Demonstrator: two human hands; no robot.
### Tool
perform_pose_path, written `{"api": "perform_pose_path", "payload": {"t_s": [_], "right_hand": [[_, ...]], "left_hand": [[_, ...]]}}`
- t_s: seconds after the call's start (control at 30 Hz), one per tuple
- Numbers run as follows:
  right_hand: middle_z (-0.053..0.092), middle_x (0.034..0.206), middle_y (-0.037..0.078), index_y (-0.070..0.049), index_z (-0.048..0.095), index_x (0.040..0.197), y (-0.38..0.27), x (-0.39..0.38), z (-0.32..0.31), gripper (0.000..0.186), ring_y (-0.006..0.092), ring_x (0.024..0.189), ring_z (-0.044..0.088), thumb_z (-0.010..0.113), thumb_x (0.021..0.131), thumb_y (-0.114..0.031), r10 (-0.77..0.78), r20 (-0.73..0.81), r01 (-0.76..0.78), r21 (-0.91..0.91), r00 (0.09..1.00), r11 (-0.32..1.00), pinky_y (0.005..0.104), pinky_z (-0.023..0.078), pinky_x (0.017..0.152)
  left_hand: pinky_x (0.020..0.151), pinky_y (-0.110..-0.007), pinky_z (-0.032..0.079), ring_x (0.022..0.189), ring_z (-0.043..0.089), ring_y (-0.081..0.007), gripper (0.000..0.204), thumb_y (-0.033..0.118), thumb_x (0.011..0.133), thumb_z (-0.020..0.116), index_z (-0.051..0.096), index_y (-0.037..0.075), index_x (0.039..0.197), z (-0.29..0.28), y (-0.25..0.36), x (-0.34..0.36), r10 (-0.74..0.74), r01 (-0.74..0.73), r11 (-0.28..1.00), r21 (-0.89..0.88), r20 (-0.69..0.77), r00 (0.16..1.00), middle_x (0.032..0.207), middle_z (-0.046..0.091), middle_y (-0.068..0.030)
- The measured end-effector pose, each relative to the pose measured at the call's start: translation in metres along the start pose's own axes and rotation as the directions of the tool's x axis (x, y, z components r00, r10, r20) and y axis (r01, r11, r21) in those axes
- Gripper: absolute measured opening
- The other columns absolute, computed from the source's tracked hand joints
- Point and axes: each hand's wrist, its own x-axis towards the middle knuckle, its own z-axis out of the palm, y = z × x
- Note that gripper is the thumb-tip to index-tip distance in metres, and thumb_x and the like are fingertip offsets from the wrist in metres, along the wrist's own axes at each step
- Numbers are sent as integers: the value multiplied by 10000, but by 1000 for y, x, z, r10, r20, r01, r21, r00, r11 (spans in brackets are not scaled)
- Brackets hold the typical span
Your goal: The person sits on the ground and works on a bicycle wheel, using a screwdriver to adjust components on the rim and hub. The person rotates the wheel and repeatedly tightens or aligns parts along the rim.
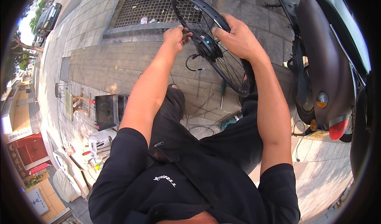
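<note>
My right hand (234, 37) grips the black rim of a spoked wheel (249, 77), held tilted in front of me at the top centre. My left hand (177, 38) is at the wheel's left side, its fingers curled among or beside the spokes; whatever they hold is too small to make out. A black hub motor (207, 48) with a blue dot sits in the wheel's middle, a short black cable (190, 63) looping from it. A long thin tool (222, 95) lies on the paving below the wheel, partly hidden by it.
A dark scooter (323, 65) stands close at my right. At left are an open black box (105, 111), a small wooden stool (79, 105) and tools in a pale case (99, 144). A metal grate (143, 3) is set in the paving ahead, and cables lie between my legs.
</note>
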Motion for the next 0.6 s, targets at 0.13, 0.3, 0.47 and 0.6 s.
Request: {"api": "perform_pose_path", "payload": {"t_s": [0.13,0.3,0.47,0.6], "right_hand": [[737,1048,225,45,630,1348,6,4,1,525,311,990,705,647,939,-282,-22,-21,21,-47,1000,999,410,541,917],[730,1013,170,44,633,1351,11,12,0,516,234,949,681,666,945,-274,-22,-11,22,-56,1000,998,377,535,893],[737,1033,214,43,640,1310,15,18,4,490,294,979,700,655,935,-271,-57,-24,56,-25,998,998,403,538,913],[741,1039,178,42,626,1363,8,14,2,523,249,976,696,659,941,-265,11,10,-10,-49,1000,999,373,534,919]], "left_hand": [[639,-376,580,856,720,-256,230,171,1069,591,593,17,1240,8,-18,-13,-8,10,994,112,-17,1000,1104,676,-128],[649,-369,575,879,718,-213,309,160,1007,638,611,4,1273,20,-56,-64,36,-55,930,363,59,998,1061,693,-97],[763,-406,584,890,733,-235,332,175,944,685,670,-40,1197,3,-88,-90,21,-308,625,718,378,925,886,739,-110],[874,-439,575,1016,731,-325,385,252,990,664,663,-16,1267,3,-78,-138,-87,-618,215,757,645,759,1115,745,-182]]}}
